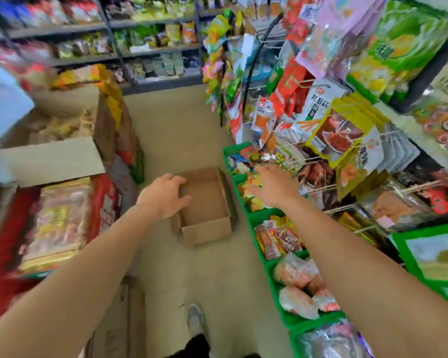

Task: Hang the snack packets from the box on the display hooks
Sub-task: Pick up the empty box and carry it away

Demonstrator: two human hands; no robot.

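A small brown cardboard box (207, 202) sits open on the floor, and its inside looks bare. My left hand (163, 195) hovers over the box's left rim with fingers loosely curled and nothing in them. My right hand (272, 187) reaches right, fingers stretched among small colourful snack packets (254, 180) above the far green bins (229, 151). Blur hides whether it grips one. Wire display hooks (321, 188) stick out just right of that hand, carrying hanging packets such as a yellow-edged one (339, 133).
Green bins (259, 223) of wrapped snacks line the floor along the right rack. At left are a larger open carton (52, 161) and stacked red boxes (57, 223). Shelving runs across the back. My shoe (195, 321) is on the beige floor near the box.
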